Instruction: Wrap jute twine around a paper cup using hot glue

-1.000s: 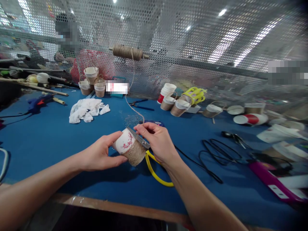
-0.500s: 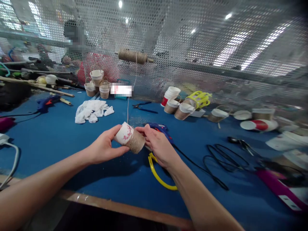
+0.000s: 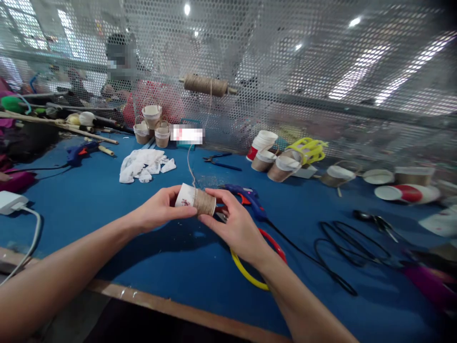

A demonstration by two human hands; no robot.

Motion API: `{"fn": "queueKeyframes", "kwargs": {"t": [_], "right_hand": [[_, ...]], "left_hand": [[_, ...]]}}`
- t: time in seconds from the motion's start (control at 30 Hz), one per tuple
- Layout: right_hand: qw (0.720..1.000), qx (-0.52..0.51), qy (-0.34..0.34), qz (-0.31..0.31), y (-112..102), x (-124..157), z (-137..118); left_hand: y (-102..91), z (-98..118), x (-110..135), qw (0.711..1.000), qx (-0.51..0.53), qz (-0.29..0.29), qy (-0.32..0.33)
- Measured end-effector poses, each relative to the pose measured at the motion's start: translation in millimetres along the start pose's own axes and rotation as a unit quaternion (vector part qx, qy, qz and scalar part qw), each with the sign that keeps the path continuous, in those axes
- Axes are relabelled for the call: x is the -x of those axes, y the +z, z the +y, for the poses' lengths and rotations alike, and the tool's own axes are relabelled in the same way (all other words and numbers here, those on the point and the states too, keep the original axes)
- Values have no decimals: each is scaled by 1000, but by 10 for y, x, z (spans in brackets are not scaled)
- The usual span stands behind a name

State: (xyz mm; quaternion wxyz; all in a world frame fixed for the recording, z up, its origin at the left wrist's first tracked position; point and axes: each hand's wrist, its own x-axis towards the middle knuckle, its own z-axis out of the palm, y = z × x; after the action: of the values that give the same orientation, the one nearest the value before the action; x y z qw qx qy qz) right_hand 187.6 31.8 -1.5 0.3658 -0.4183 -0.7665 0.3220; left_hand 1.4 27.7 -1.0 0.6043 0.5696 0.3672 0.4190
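Observation:
Between my hands is a paper cup (image 3: 186,196) lying on its side, its lower part wrapped in brown twine and a floral print on the bare white part. My left hand (image 3: 160,208) is closed round the white rim end. My right hand (image 3: 232,221) grips the wrapped base end, thumb below and fingers above. From the cup a slack strand of twine (image 3: 190,162) runs up to a twine spool (image 3: 206,85) on a rod at the mesh. A blue glue gun (image 3: 252,197) lies just beyond my right hand. Yellow and red looped handles (image 3: 246,274), perhaps scissors, are partly hidden under that hand.
Pliers (image 3: 223,162) and crumpled white cloth (image 3: 143,164) lie farther back. Twine-wrapped cups (image 3: 162,136) stand at back left, more cups (image 3: 283,166) at back right. A black cable (image 3: 332,243) coils at right. Another glue gun (image 3: 80,152) is at left. Beyond the mesh is a person.
The cup has turned more level, and my right thumb and fingers have closed over its base end. The twine strand has gone from taut to slack. The view has shifted slightly left.

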Motion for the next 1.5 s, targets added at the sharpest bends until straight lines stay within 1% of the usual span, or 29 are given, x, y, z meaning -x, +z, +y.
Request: {"fn": "queueKeyframes", "kwargs": {"t": [0.07,0.13,0.3,0.47,0.57,0.87,1.0,1.2,1.5], "right_hand": [[999,32,-23,7,14,13,5],[999,37,-30,5,20,21,8],[999,27,-22,1,16,21,12],[1000,4,-6,-13,19,17,-5],[1000,16,-3,-16,23,20,-16],[998,58,-34,-18,16,34,-50],[998,53,-26,-23,12,31,-77],[999,35,-16,-31,4,37,-64],[997,50,-42,-34,27,51,-32]], "left_hand": [[-4,-2,-3,1000,20,4,-6],[-8,-6,-2,999,36,3,-10],[-27,-4,2,997,69,-1,-17],[-21,13,3,996,82,9,-36],[-11,13,-4,995,88,24,-41],[-1,-38,-17,993,96,39,-55],[8,-11,-10,991,108,43,-65],[-3,40,-6,985,133,42,-101],[21,53,-10,981,129,76,-121]]}}
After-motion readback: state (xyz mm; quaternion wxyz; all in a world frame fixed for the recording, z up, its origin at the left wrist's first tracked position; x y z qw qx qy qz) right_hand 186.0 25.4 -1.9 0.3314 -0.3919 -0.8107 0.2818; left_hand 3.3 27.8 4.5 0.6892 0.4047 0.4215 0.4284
